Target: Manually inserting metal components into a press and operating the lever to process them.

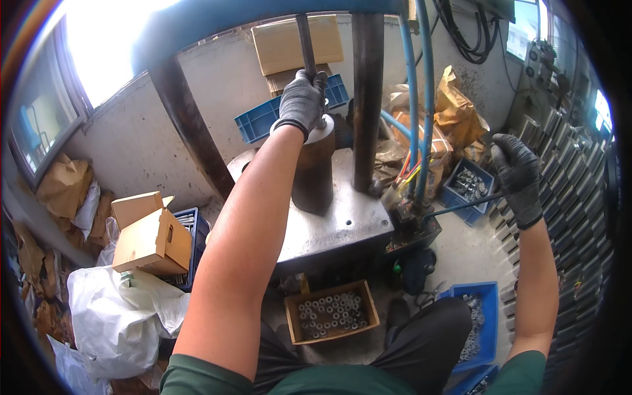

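In a grey knit glove, my left hand (pixel 303 102) is closed around the lower part of a dark vertical metal rod (pixel 305 43). Just beneath it, a thick dark steel cylinder (pixel 312 174) with a pale top stands upright on the metal bed (pixel 329 227) of a press. What lies under the fingers is partly hidden. My right hand (pixel 519 178), also gloved, is out to the right, closed at the end of a thin blue lever (pixel 461 207). That lever runs left to the base of the press beside blue pipes (pixel 428 99).
Dark press columns (pixel 367 99) flank the cylinder. A wooden box (pixel 332 336) of metal rings sits on the floor between my legs. Blue bins (pixel 488 316) of small parts stand at the right, near stacked metal bars (pixel 566 191). Cardboard (pixel 155 240) and white bags (pixel 115 309) crowd the left.
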Demonstrator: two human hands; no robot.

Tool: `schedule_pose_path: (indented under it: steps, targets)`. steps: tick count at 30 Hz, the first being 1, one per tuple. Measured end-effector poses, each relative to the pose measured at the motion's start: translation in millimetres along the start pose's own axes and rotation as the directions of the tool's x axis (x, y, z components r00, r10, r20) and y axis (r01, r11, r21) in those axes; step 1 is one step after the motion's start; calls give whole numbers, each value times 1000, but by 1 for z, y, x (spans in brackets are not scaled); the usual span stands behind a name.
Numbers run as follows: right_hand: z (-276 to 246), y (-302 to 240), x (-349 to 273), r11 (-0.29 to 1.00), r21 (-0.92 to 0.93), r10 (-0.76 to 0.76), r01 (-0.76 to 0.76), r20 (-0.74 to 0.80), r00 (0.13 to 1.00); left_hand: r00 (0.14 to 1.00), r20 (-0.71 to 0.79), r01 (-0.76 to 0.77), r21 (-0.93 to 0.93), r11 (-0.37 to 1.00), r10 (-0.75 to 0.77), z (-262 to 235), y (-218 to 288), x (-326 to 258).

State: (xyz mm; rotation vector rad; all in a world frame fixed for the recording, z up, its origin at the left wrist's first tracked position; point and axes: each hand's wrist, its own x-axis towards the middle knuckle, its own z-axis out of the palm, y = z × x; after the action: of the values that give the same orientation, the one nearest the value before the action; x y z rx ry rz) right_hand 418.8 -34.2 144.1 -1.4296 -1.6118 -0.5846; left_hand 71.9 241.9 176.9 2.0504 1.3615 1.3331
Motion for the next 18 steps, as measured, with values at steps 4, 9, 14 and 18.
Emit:
schedule_pose_path:
  steps: [4, 9, 14, 18]
  targets:
    - [-13, -9, -19, 976, 116, 167, -185, 146, 975, 1000, 5, 11, -7, 1000, -11, -1, 3, -2]
    - [-71, -50, -92, 981, -105, 193, -165, 655, 730, 1000, 6, 13, 24, 1000, -13, -1, 1, 2]
    - [-92, -62, -132, 978, -150, 192, -142, 915, 355, 1000, 17, 14, 43, 999, -15, -2, 2, 1]
    - [-90, -61, -136, 960, -84, 231, -267, 778, 584, 999, 28, 19, 26, 999, -19, -3, 4, 0]
